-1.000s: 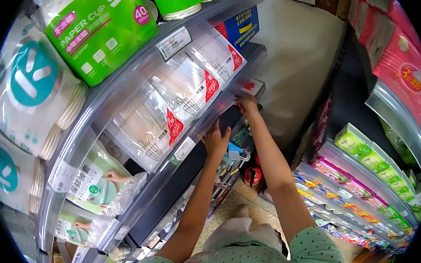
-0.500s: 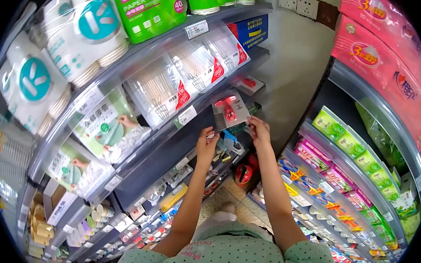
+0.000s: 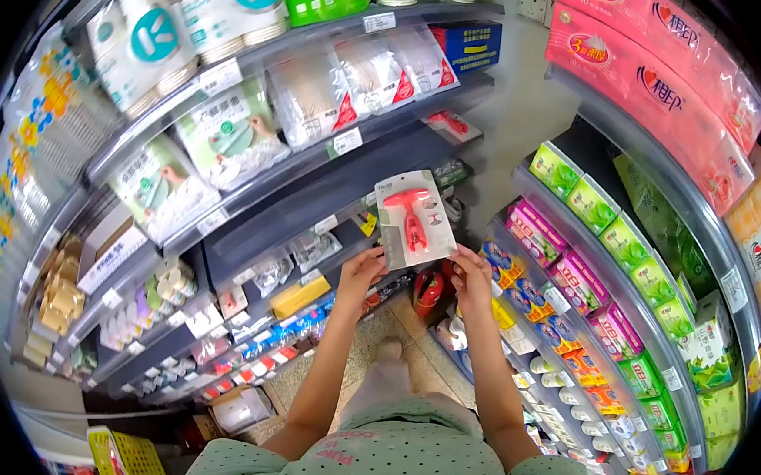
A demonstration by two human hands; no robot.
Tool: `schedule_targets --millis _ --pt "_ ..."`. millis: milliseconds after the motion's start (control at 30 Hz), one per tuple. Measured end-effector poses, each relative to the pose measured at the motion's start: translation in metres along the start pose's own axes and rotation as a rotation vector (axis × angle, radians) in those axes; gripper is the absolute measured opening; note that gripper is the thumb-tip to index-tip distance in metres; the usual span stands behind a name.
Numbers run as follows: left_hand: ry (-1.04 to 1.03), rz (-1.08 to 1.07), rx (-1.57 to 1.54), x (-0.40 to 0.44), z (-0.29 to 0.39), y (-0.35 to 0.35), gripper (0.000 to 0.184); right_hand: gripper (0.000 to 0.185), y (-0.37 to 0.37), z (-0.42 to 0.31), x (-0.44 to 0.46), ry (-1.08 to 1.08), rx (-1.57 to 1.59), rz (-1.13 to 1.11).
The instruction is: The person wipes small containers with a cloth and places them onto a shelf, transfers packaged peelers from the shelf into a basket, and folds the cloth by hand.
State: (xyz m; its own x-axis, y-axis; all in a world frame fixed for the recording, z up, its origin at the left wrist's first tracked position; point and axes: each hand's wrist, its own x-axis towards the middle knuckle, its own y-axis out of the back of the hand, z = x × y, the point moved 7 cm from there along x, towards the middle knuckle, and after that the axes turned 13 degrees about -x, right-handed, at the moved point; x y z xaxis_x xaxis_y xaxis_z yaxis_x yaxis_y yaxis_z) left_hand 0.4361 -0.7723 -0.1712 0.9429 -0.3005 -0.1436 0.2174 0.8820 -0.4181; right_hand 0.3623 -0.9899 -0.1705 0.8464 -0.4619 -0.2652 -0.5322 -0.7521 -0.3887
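1. Main change: we now have the carded red tool point(image 3: 415, 220) out in front of the body, above the aisle floor point(image 3: 381, 335). A second ago both hands were reaching in at the shelf and we couldn't make out this card.
2. Half a second ago the card was tilted and close under the shelf edge; now it's nearer the person, its printed front turned up to the camera.
3. Left hand point(image 3: 362, 276): thumb and fingers pinching the lower left corner of the card.
4. Right hand point(image 3: 471, 276): pinching the lower right corner. Half a second ago it was already on the card's edge.
5. What it means, our judgement: taking the card off the shelf looks finished, and the work in hand is now a two-handed hold with the front on show.
6. A second red item in packaging point(image 3: 453, 127) lies on the dark shelf point(image 3: 397, 140), below the chopstick packs point(image 3: 376, 73), untouched, same spot as before.
7. View has shifted too: we now see a yellow basket point(image 3: 142, 458) at lower left. Small print on the card: can't read it.
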Motion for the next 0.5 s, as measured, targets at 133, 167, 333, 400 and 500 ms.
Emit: schedule_targets --millis 133,167,333,400,500 --pt "-0.045 0.003 -0.038 -0.055 0.001 0.008 0.03 0.021 0.004 0.012 -0.039 -0.005 -0.038 -0.078" --pt "-0.055 0.014 -0.061 -0.067 0.0 0.013 0.029 0.02 0.003 0.014 -0.048 -0.009 -0.047 -0.097" --pt "-0.144 0.087 -0.048 -0.134 0.022 0.019 0.034 0.022 -0.007 0.023 -0.089 -0.002 -0.083 -0.226" --pt "-0.195 0.131 -0.06 -0.155 0.032 0.022 0.035 0.023 -0.013 0.026 -0.1 0.002 -0.082 -0.276" --pt "-0.181 0.256 -0.058 -0.191 0.047 0.028 0.035 0.023 -0.024 0.028 -0.118 0.001 -0.079 -0.333"
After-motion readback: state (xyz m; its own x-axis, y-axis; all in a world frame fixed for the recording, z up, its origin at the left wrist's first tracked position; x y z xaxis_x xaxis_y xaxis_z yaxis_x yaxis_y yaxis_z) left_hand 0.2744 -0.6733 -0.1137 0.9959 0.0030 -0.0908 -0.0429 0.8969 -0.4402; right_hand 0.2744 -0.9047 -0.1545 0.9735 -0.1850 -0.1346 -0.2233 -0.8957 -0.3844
